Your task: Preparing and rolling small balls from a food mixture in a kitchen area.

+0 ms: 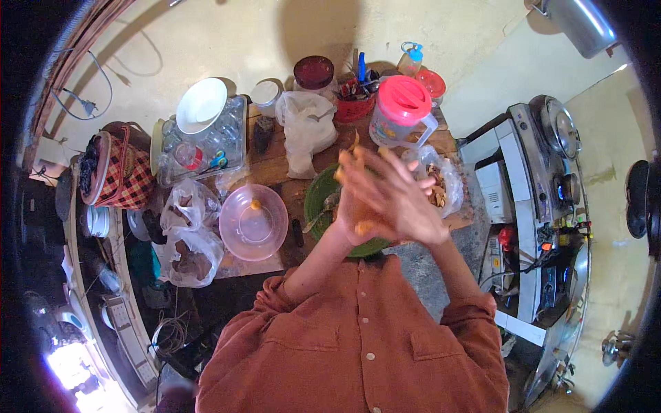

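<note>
Above a green bowl (316, 199), my left hand (352, 219) and my right hand (400, 201) are laid palm over palm, with the right on top. Both are motion-blurred. Orange-yellow smears, seemingly of a soft dough, cling to the fingers. Whatever may lie between the palms is hidden. A metal spoon (321, 212) leans inside the green bowl, whose contents are mostly covered by my hands. To the left, a translucent pink plastic bowl (228, 229) holds one small orange-yellow ball (255, 205).
Behind the hands stand a pink-lidded pitcher (395, 124), a white plastic bag (307, 129) and a red utensil basket (353, 109). An open bag of brown pieces (439, 188) lies right. A glassware tray (235, 155) sits back left. A stove (537, 165) with a lit burner is far right.
</note>
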Available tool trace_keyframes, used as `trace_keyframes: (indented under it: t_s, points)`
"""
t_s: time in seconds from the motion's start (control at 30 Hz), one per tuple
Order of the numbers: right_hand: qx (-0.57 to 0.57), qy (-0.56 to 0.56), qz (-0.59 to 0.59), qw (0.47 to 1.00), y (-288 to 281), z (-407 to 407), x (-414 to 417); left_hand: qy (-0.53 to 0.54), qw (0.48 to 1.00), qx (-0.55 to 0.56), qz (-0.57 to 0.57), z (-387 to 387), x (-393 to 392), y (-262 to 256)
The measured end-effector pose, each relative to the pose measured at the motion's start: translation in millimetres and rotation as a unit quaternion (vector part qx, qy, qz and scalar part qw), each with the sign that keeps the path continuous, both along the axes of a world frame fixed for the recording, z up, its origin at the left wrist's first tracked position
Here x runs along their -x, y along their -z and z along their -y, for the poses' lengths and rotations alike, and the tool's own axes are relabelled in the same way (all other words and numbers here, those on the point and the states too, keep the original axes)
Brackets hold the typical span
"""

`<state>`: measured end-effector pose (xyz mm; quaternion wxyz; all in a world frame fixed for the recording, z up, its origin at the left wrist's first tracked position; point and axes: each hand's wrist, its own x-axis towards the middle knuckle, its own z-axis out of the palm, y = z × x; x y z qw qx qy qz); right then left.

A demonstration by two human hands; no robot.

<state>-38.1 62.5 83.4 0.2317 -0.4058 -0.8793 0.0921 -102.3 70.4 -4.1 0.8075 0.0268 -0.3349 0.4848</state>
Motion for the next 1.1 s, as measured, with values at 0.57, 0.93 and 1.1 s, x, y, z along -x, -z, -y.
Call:
trace_keyframes:
  t_s: [0.57, 0.93, 1.1]
  points:
    - [-0.121, 0.041, 0.146, 0.981, 8.3, 2.4, 22.5, 0.342, 0.885, -0.062, -0.311, -24.2, 17.6, -2.7]
    - [0.158, 0.014, -0.693, 0.703, 7.3, -13.5, -17.6, 0.298, 0.934, 0.116, -0.159, -40.6, 37.3, -23.1]
    - [0.104, 0.106, -0.392, 0.908, 23.3, -20.0, 3.6, 0.186, 0.938, 0.007, -0.292, -31.5, 18.5, -21.8]
